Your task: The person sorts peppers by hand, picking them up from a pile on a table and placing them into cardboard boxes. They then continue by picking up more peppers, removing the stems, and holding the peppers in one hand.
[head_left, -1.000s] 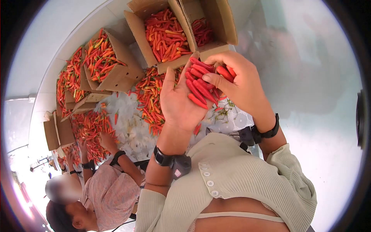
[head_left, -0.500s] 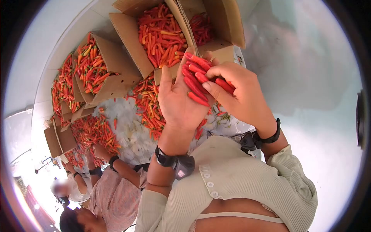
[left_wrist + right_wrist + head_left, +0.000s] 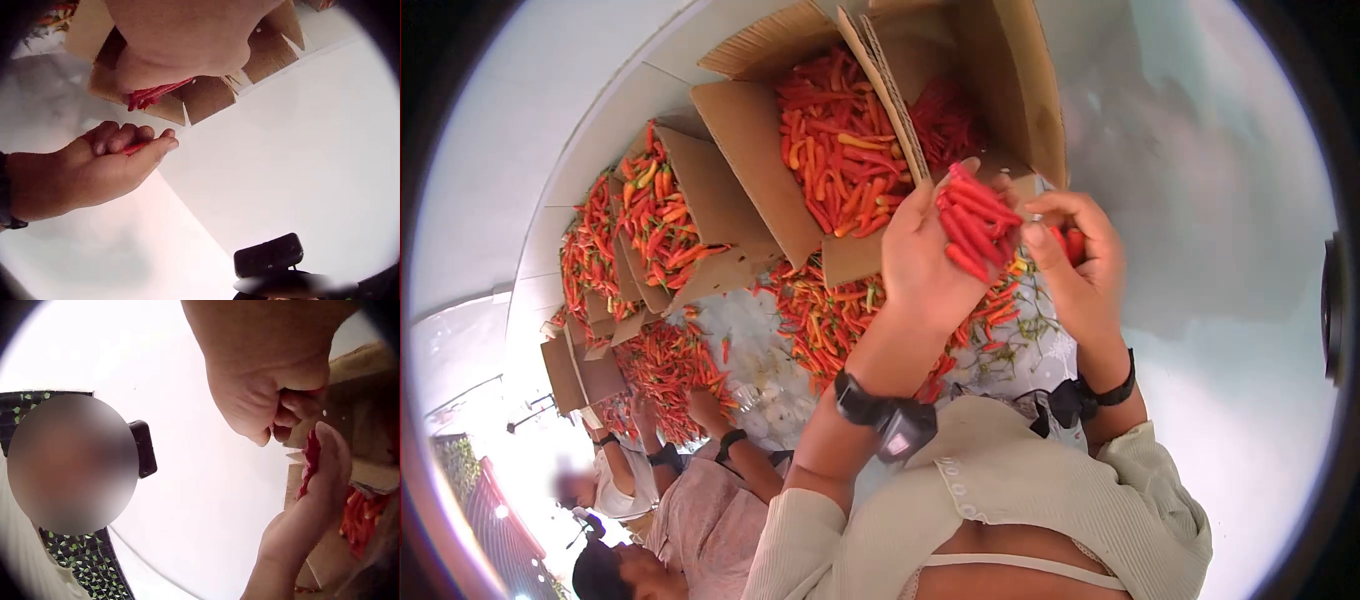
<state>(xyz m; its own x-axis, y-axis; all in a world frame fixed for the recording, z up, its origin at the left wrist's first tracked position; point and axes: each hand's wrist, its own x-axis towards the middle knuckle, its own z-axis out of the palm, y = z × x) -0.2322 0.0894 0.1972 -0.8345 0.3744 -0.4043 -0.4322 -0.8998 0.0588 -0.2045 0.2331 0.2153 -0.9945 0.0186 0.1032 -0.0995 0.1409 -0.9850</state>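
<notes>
Here's the left hand [image 3: 932, 262], fingers near straight, red chillies [image 3: 975, 228] lying across them; at its three o'clock, the right hand's [image 3: 1090, 290] curled fingers grip a few more. Loose chillies [image 3: 668, 372] heap the pale surface [image 3: 752, 372] towards eight; cardboard boxes [image 3: 750, 165] stand from nine to twelve.

No readable text or labels.

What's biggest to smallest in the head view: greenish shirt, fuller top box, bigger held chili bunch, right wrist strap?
1. Greenish shirt
2. Fuller top box
3. Bigger held chili bunch
4. Right wrist strap
The shirt seems nearer, so real sizes may differ.
</notes>
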